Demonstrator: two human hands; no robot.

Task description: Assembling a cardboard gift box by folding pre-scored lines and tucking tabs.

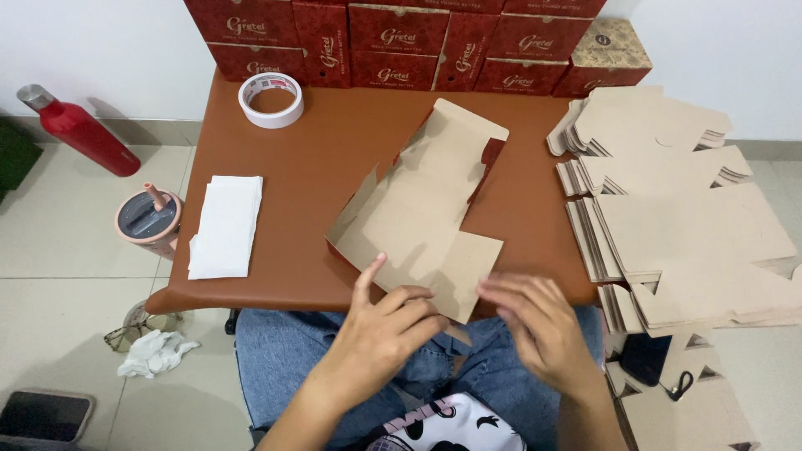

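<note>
Brown kraft cardboard, cut into a flat unfolded box blank (422,209), is lying across the middle of the smooth reddish-brown tabletop (309,184), its near corner hanging over the near edge. The left hand (386,321) is resting on that near corner, fingers loosely spread and the index finger pointing up along the sheet, pressing rather than gripping. The right hand (535,321) is sitting just right of the corner with its fingers apart and slightly curled; it is blurred, so whether it is touching the cardboard cannot be told.

At the right, a tall stack of matching brown cardboard blanks (668,217) is spreading past the tabletop's edge. Along the far edge, glossy dark-red printed boxes (401,42) are standing in rows. A roll of white tape (271,100) is lying at the far left, and a folded white paper sheet (225,225) is lying nearer. On the tiled floor at the left, a red metal bottle (79,129) is lying beside a pink lidded tumbler (149,219).
</note>
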